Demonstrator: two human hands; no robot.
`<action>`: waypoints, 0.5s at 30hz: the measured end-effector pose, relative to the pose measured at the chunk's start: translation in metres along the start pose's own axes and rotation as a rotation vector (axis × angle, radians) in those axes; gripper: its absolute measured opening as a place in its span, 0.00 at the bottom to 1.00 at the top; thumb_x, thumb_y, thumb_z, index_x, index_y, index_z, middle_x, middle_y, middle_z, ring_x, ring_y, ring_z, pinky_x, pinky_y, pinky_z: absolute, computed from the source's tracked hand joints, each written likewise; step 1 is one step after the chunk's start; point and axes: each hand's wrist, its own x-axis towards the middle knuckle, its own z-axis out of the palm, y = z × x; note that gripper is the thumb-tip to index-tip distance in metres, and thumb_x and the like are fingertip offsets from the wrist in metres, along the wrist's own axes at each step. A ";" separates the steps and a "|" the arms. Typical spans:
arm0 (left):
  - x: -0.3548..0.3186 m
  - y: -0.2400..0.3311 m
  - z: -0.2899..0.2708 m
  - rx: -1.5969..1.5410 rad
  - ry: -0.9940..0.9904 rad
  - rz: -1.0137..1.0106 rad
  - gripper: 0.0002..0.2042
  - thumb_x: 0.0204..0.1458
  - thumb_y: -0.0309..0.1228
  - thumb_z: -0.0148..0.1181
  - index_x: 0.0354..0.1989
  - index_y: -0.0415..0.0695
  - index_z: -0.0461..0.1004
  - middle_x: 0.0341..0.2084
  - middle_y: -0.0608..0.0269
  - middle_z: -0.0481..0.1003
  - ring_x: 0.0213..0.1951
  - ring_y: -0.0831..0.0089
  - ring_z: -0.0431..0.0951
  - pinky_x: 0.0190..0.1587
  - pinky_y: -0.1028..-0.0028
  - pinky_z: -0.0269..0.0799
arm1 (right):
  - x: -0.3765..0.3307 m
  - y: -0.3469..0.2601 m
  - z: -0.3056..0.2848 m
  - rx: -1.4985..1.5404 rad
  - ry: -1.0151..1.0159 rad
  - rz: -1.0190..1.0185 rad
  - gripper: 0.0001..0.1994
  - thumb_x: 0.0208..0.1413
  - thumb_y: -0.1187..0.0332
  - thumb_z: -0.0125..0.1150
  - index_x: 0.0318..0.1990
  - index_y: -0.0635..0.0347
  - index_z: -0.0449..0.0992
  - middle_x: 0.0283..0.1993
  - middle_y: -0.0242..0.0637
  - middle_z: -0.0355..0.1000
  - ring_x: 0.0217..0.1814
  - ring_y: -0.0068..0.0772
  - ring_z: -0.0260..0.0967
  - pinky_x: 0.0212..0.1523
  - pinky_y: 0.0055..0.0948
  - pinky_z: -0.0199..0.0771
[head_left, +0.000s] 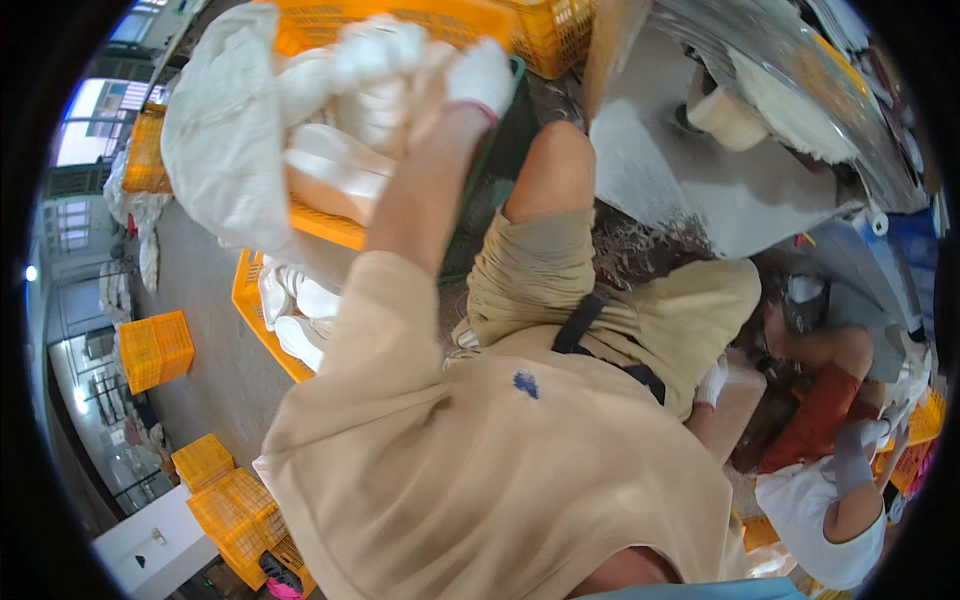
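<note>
White shoe-shaped pieces [335, 150] sit in an orange crate [325, 224] at eleven o'clock, likely for easy reach of the left hand [478, 80]; I cannot tell its grip or that of the right hand [712, 382].

Extended left arm [425, 195] forward, nearly straight, with red-cuffed, white-gloved left hand [480, 76] motion-blurred; held similarly gloved right hand [711, 382] low beside right thigh [700, 300], with grip indistinct.
</note>
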 end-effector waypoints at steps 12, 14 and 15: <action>-0.140 -0.128 -0.179 -0.304 0.510 -0.056 0.18 0.55 0.42 0.65 0.45 0.40 0.77 0.43 0.48 0.82 0.48 0.48 0.83 0.50 0.51 0.79 | -0.043 -0.057 -0.021 -0.557 0.006 0.093 0.09 0.70 0.67 0.52 0.44 0.63 0.76 0.35 0.32 0.75 0.30 0.26 0.70 0.30 0.33 0.71; -0.150 -0.217 -0.207 -0.078 0.484 -0.248 0.19 0.55 0.42 0.64 0.45 0.39 0.77 0.44 0.47 0.82 0.48 0.48 0.83 0.50 0.52 0.79 | -0.030 -0.059 -0.021 -0.547 -0.035 0.055 0.09 0.70 0.67 0.52 0.43 0.62 0.76 0.34 0.32 0.75 0.30 0.26 0.70 0.30 0.33 0.71; -0.160 -0.261 -0.219 0.022 0.448 -0.354 0.19 0.55 0.42 0.64 0.46 0.38 0.77 0.44 0.47 0.82 0.48 0.48 0.83 0.50 0.53 0.79 | -0.024 -0.062 -0.021 -0.552 -0.058 0.036 0.09 0.70 0.67 0.52 0.43 0.62 0.76 0.34 0.32 0.75 0.30 0.26 0.70 0.30 0.33 0.70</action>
